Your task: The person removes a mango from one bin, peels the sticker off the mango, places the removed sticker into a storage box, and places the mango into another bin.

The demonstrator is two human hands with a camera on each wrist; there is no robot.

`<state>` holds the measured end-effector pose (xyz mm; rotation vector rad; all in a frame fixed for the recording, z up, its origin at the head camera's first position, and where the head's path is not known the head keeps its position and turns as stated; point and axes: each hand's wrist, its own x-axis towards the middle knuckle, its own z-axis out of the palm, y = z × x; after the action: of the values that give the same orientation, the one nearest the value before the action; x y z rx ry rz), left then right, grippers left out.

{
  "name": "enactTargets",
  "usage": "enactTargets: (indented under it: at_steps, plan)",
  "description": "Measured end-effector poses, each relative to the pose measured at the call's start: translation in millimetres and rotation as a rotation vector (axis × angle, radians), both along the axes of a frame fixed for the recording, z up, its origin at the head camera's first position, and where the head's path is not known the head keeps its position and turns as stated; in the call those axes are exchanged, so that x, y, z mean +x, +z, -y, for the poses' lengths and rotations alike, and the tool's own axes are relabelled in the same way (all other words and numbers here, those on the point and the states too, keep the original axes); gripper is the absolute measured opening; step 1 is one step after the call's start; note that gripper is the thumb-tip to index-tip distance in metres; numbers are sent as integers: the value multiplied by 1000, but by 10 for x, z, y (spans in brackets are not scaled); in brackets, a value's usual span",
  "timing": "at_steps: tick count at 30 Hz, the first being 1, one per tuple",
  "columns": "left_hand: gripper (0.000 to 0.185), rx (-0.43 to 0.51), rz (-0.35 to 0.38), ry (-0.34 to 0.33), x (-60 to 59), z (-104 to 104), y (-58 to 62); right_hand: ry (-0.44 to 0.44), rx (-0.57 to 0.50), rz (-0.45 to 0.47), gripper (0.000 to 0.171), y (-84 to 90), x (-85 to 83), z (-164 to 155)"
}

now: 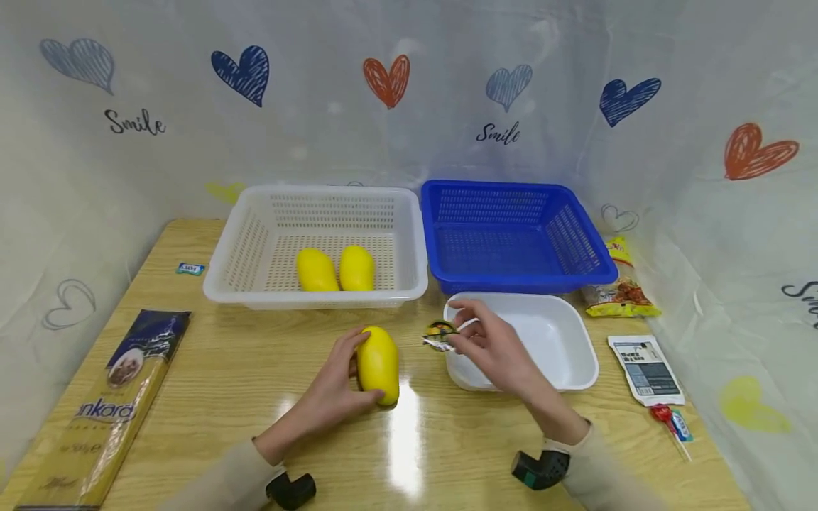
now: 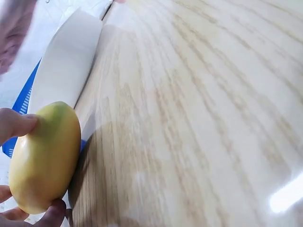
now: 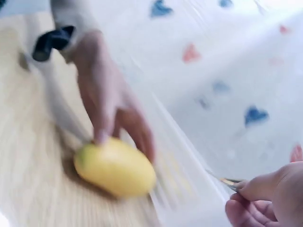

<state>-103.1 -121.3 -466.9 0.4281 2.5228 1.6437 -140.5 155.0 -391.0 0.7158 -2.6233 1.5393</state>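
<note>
My left hand grips a yellow mango low over the table, thumb on its near end and fingers at the far end. In the left wrist view the mango has a greenish tip. My right hand pinches a small shiny packet with yellow and dark print between thumb and fingers. It is held over the left edge of a white tub; in the right wrist view the packet shows edge-on. Two more mangoes lie in the white basket behind.
A blue basket stands behind the tub. Along the right lie a yellow snack bag, a white pouch, a red lollipop and a small blue packet. At left are a long pasta pack and a small blue candy.
</note>
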Motion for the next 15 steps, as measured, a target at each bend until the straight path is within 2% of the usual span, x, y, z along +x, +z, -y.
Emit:
enactTargets:
  at_steps: [3, 6, 8, 11, 15]
  plan:
    - [93, -8, 11, -14, 3, 11, 2, -57, 46, 109, 28, -92, -103, -422]
    - [92, -3, 17, -36, -4, 25, 0, -108, 211, 151, 12, -181, -176, -810]
    - [92, 6, 23, -52, -14, 36, -2, -119, 314, 175, 9, -234, -219, -1014]
    - [91, 16, 23, -66, -27, 52, 0, -111, 418, 207, 11, -310, -306, -1228]
    - [91, 17, 21, -76, -30, 57, 4, -97, 502, 219, 10, -349, -385, -1349]
